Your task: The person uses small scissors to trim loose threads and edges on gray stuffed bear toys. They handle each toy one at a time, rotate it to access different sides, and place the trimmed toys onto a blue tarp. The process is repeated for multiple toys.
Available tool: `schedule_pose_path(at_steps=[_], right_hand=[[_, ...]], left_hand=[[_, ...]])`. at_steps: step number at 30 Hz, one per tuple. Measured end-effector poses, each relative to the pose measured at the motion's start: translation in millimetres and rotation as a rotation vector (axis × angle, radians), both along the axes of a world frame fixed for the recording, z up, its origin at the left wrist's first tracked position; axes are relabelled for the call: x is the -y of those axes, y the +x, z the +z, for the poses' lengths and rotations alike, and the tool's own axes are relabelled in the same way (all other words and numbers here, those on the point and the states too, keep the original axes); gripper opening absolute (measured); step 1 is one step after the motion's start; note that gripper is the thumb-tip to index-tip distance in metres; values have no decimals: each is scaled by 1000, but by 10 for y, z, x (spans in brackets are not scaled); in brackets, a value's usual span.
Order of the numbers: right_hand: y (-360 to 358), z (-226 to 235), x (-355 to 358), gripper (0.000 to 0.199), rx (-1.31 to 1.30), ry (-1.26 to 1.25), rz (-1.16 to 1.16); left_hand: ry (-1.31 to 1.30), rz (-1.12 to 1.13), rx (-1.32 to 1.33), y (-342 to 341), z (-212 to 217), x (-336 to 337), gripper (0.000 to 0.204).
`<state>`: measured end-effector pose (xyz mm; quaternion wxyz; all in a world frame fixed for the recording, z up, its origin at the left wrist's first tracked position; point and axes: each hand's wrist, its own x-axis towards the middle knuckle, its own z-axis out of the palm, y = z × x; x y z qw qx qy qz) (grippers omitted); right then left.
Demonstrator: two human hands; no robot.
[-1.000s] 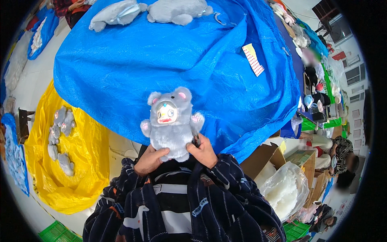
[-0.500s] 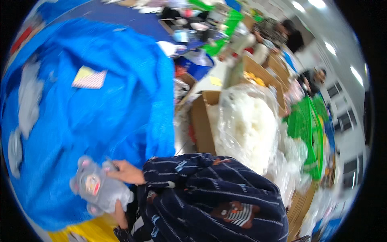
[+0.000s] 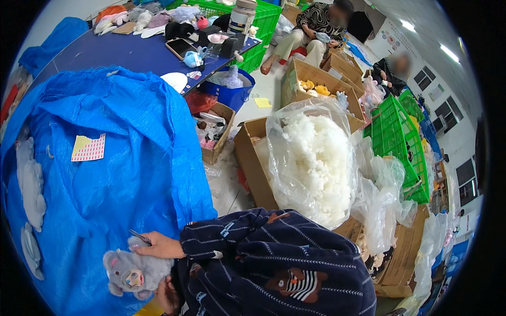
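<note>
A grey plush bear (image 3: 126, 269) with pinkish ears and a small tan face is held over the front of the blue sheet. My right hand (image 3: 157, 245) is closed at one of the bear's limbs, with a slim, pointed metal tool (image 3: 139, 235) sticking out of its fingers. Whether the tool is tweezers or snips, I cannot make out. Against the bear's lower side, my left hand (image 3: 167, 296) grips it; part of that hand is hidden by my sleeve and the plush.
The blue sheet (image 3: 121, 179) carries a sticker sheet (image 3: 88, 148) and grey plush pieces (image 3: 32, 184) on its left. White stuffing (image 3: 316, 158) fills a plastic-lined box to the right. Green crates (image 3: 395, 145) and open cartons stand beyond. Two people sit farther back.
My view has shifted and sharpened. The bear has turned and tipped, its head now lower and toward the left. Both hands stay on it, the left one having slid toward its right edge.
</note>
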<state>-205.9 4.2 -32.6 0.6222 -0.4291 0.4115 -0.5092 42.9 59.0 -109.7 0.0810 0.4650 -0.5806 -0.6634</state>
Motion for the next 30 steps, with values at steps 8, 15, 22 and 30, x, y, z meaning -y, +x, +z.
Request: schedule_pose_path(at_steps=[8,15,22,30], right_hand=[[-30,-189,-4,31,17,60,8],[-149,-148,-13,36,79,108,-57],[-207,-496,68,37,81,72,-74],[-292,-570,114,39,142,159,-94]], left_hand=[[511,-8,163,22,-139,178,63],[525,267,-187,-44,-721,87,69],[281,428,-184,-420,-464,112,68],[387,603,-131,-764,-100,155,58]])
